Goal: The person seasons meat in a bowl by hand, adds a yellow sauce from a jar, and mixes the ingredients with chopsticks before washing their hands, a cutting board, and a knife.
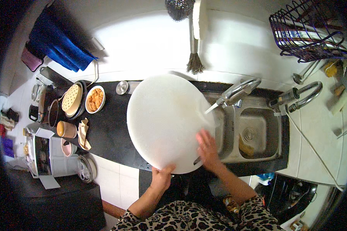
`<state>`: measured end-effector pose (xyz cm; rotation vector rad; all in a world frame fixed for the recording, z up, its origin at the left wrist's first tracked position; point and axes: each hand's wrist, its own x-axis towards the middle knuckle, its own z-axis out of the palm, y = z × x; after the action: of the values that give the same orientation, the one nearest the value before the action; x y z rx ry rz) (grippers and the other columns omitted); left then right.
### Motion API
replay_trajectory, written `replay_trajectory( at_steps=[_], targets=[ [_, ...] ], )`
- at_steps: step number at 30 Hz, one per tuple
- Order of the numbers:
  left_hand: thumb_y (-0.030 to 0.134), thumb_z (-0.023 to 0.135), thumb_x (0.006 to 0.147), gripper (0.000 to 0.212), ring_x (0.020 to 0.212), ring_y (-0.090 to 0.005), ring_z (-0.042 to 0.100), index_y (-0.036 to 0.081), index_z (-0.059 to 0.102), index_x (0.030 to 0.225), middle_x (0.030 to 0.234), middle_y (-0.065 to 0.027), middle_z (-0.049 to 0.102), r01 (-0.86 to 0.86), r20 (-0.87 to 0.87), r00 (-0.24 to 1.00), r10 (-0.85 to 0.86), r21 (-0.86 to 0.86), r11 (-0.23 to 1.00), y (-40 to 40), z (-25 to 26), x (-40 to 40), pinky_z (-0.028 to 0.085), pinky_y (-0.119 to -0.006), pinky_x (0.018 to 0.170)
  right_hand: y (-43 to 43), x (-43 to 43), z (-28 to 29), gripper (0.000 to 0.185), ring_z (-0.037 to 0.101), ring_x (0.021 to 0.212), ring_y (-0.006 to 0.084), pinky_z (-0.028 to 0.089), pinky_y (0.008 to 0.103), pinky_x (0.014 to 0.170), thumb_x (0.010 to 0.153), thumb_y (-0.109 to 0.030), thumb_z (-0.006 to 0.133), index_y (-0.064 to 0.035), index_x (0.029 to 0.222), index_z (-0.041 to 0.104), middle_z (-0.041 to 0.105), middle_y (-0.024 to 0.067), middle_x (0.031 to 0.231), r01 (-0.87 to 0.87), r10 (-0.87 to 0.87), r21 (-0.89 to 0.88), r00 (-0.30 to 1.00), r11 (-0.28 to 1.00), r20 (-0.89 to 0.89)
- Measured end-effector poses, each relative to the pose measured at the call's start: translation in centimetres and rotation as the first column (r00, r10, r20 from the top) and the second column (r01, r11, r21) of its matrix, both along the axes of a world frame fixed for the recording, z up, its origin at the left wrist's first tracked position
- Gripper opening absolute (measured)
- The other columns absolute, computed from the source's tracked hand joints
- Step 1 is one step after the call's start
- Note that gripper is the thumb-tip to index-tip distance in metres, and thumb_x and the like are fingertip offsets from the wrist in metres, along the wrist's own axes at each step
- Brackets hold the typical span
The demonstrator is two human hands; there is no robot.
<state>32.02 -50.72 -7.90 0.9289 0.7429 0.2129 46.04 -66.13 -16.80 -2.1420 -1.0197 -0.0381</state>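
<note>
A large round white cutting board is held over the left basin and the counter beside it. My left hand grips its near edge, thumb on top and fingers hidden beneath. My right hand, somewhat blurred, lies flat on the board's right side with nothing grasped in it, close to the oval handle slot. Water runs from the chrome faucet onto the board's right part. The board covers much of the left sink basin.
The right sink basin holds a yellowish-brown item. On the black counter stand a bowl of orange-brown food, a lidded jar and a perforated cream disc. A wire rack and a brush hang on the wall.
</note>
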Motion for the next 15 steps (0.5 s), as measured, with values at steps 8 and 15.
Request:
replay_trajectory(
  at_steps=[8, 15],
  targets=[
    [-0.009, 0.062, 0.069, 0.050, 0.101, -0.0255, 0.054, -0.006, 0.048, 0.118, 0.111, -0.0149, 0.056, 0.273, -0.169, 0.948, -0.271, -0.011, 0.962, 0.1, 2.7, 0.3, 0.045, -0.038, 0.087, 5.4, 15.9, -8.5, 0.053, 0.025, 0.133, 0.0366, 0.020, 0.0422, 0.110, 0.094, -0.028, 0.040, -0.0012, 0.139, 0.028, 0.027, 0.0207, 0.144, 0.226, -0.216, 0.009, 0.941, 0.974, -0.262],
    [-0.007, 0.061, 0.063, 0.059, 0.095, -0.0276, 0.057, -0.006, 0.045, 0.120, 0.106, -0.0162, 0.056, 0.351, -0.116, 0.913, -0.390, -0.265, 0.898, 2.8, 0.5, 3.4, 0.047, -0.041, 0.085, 10.8, 15.3, 1.9, 0.027, 0.046, 0.103, 0.0305, 0.034, 0.0448, 0.095, 0.085, -0.022, 0.050, -0.0067, 0.107, 0.053, 0.051, 0.0130, 0.107, -0.086, 0.082, 0.039, 0.993, 0.996, 0.087]
  ],
)
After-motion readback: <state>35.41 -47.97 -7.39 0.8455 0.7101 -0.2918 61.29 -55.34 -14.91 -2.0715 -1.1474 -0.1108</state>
